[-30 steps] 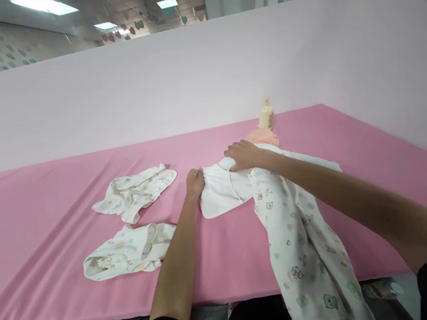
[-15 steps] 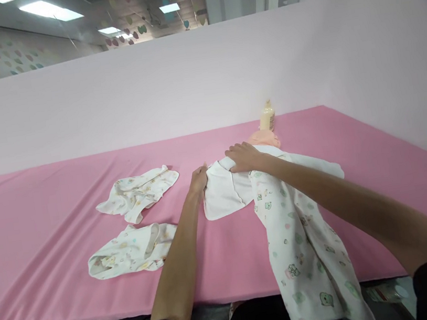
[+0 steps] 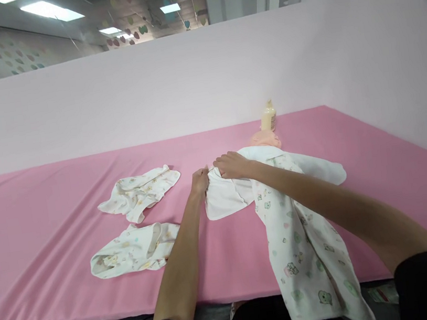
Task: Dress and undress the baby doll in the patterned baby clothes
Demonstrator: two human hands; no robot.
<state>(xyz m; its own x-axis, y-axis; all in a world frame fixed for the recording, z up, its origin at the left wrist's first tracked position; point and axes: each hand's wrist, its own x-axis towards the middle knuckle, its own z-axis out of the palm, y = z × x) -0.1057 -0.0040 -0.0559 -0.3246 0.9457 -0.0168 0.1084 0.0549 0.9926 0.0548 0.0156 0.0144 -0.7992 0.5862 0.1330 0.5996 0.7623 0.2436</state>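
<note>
A baby doll (image 3: 266, 139) lies on the pink table (image 3: 48, 225), mostly covered by a white garment (image 3: 227, 198) and a printed white cloth (image 3: 300, 243) that hangs over the front edge. My left hand (image 3: 199, 180) grips the left edge of the white garment. My right hand (image 3: 231, 165) pinches the same garment just to the right of it, with the two hands almost touching. Only the top of the doll's peach head shows.
Two crumpled printed baby garments lie to the left, one (image 3: 138, 189) further back and one (image 3: 134, 249) nearer the front. A cream bottle (image 3: 268, 117) stands behind the doll's head. A pale partition wall (image 3: 148, 89) borders the table at the back and right.
My right hand has slid left along the white garment towards my left hand. More of the garment now covers the doll's head. The left hand has barely moved.
</note>
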